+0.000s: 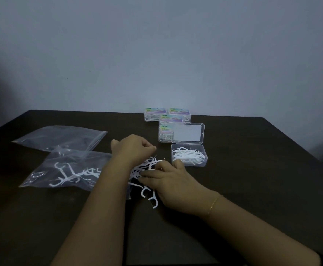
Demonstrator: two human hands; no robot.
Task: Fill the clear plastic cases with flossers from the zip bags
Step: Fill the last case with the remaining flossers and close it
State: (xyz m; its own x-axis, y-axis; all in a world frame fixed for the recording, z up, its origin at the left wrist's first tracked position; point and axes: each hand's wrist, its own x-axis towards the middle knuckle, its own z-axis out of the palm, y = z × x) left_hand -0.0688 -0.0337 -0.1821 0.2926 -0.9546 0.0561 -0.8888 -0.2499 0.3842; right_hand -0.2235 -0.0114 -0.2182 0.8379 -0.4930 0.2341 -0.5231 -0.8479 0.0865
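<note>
Head view, loose flossers (146,167) under right hand (168,181) fingers (147,174) — touching

My zip bags (61,139) are glossy clear film; the flossers (187,155) look like smooth white plastic, the table (252,169) seemingly matt dark wood.

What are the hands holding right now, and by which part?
The right hand rests on the loose pile of flossers, fingers among them; which part it pinches cannot be told. The left hand is curled above the pile; its grip is hidden.

Dark wooden table (252,189), plain grey wall (156,45), dim light.
</note>
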